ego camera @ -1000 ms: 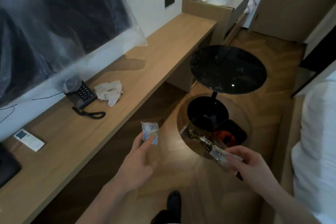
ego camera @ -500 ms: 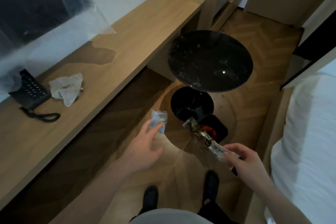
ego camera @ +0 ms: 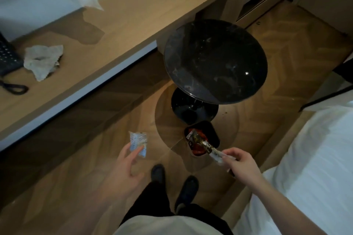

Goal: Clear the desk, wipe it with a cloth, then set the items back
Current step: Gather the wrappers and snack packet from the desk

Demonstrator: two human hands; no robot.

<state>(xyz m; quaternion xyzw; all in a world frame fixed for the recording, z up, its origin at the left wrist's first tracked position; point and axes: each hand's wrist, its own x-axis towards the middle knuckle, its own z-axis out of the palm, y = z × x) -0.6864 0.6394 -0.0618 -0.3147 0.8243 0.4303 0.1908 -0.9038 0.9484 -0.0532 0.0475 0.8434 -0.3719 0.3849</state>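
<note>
**Wrappers held over the bin**

Wooden flooring lay under a round black side table (ego camera: 215, 61), with a small black bin (ego camera: 202, 137) beside its base. Left hand (ego camera: 126, 166) pinched a blue-and-white packet (ego camera: 138, 142) by its lower edge; right hand (ego camera: 240, 164) was clamped on a long wrapper (ego camera: 206, 144) reaching over the bin. Both looked light, crinkly, likely slippery. On the desk (ego camera: 133, 17), a crumpled cloth (ego camera: 43, 61) lay near the front edge, beside a phone (ego camera: 7, 57).
</note>
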